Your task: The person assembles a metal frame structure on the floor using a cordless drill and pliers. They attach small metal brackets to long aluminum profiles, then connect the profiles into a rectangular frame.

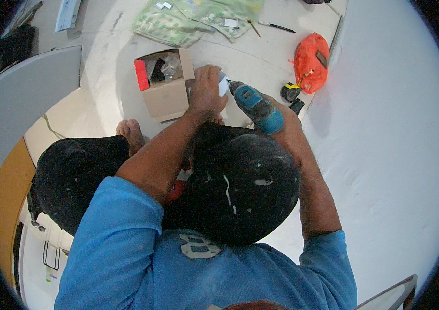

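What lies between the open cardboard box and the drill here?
In the head view, the left hand and the small white piece it holds lie between the cardboard box and the drill.

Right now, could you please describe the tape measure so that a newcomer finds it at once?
Start at the white wall on the picture's right, then find the bright orange bag near its foot. By the bag's lower left end sits a small, rounded tape measure. Its black body with yellow on it sets it apart from the plain dark object just below.
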Demonstrator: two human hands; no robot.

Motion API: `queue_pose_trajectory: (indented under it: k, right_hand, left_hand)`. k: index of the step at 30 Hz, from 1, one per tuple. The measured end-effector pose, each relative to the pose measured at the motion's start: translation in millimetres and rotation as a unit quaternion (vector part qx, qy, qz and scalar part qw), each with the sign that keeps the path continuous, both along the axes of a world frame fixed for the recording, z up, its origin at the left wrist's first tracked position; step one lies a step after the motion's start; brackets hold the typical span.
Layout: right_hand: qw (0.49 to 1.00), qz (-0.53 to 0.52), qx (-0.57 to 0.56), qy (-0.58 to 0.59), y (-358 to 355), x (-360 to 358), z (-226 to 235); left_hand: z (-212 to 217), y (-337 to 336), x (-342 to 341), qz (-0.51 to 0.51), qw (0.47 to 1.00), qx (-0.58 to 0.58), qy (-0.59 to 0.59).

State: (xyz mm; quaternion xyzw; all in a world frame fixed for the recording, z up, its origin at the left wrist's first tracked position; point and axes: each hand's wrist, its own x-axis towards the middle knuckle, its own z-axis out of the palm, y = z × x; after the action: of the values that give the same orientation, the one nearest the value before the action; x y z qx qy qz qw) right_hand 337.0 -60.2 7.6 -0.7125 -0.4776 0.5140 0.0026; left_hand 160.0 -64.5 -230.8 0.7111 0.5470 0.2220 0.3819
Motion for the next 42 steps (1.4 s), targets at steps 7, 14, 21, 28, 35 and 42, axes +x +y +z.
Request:
queue_pose_trajectory:
  k: [7,14,21,28,35,42]
  right_hand:
    - [0.999,0.035,-0.013,0.025,14.7,4.7,-1.6]
    - [0.996,0.091,-0.015,0.014,24.5,0.0,3.2]
    - [0.995,0.098,-0.034,0.012,32.1,-3.2,2.5]
    - [0.995,0.098,-0.026,0.009,27.9,-0.8,0.3]
    - [0.994,0.096,-0.056,0.006,35.1,-6.4,4.7]
    - [0.992,0.118,-0.034,0.0,34.6,-3.4,2.7]
  left_hand:
    - [13.0,-19.5,-17.0,-0.044,0.985,-0.114,0.12]
    - [15.1,-20.1,-18.2,-0.064,0.974,-0.179,0.122]
    - [17.0,-18.1,-17.3,-0.054,0.985,-0.096,0.131]
    - [13.2,-17.9,-14.6,-0.069,0.977,-0.129,0.156]
    - [14.6,-18.5,-15.9,-0.065,0.978,-0.121,0.154]
    - [14.0,-18.6,-16.1,-0.061,0.981,-0.117,0.141]
